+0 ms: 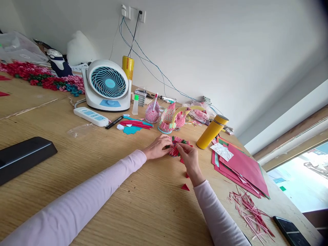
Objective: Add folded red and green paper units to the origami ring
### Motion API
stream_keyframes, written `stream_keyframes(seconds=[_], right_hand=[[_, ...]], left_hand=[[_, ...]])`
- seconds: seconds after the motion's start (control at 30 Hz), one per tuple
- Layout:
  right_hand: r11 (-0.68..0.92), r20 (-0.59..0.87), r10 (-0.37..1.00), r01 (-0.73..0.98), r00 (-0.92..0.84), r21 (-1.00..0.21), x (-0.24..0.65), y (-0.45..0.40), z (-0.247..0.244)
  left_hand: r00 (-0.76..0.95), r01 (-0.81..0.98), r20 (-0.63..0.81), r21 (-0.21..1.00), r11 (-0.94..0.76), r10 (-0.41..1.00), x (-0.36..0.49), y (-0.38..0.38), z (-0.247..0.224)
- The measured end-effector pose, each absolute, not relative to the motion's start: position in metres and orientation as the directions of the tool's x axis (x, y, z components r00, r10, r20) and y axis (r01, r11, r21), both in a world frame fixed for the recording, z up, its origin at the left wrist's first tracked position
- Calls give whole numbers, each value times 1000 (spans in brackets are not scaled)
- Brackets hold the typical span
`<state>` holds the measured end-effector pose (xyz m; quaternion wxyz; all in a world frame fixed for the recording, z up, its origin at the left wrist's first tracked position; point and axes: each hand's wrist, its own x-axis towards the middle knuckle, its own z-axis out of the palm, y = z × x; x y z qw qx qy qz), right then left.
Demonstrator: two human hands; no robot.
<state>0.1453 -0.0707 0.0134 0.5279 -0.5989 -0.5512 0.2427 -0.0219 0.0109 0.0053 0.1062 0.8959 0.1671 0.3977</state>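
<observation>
Lower right corner: smartphone [290,230], dark screen; past it, a loose heap of pink paper strips [252,213]. A few folded red paper triangles [185,187] lie right of centre, trailing up to the work.

Centre of frame: folded-paper ring [176,139], red and pink with green, on the wooden table, between the two hands. Left hand [159,147] has fingers curled in round its left side, gripping. Right hand [189,157] has thumb and forefinger pinched together on the ring; whether a separate piece sits between them, cannot tell.

Progress, as judged: circle looks joined all round, wall low; the loose triangles are unused. How many rows are in, hidden by fingers.

Right of the ring: coloured paper sheets [246,164], mostly red, and a leaning yellow vacuum flask [212,132]. Just behind the ring: folded-paper swan [167,118] with yellow neck, and pink folded-paper basket [152,113], both apparently complete.

Farther, upper left: black marker pen [114,122], white power strip [91,116], desk fan [110,83].

Writing: red characters run along the yellow canister [128,67] behind the fan, illegible; pale print on the marker too small. No brand readable.
</observation>
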Motion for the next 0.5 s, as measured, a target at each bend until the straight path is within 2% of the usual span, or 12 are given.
stream_keyframes(seconds=[0.27,0.5], right_hand=[[140,291,916,459,275,-877,143,-74,15],[118,349,905,646,242,-754,138,-81,24]], left_hand=[[622,215,685,316,-924,379,-21,11,5],[620,216,671,351,-911,406,-22,10,4]])
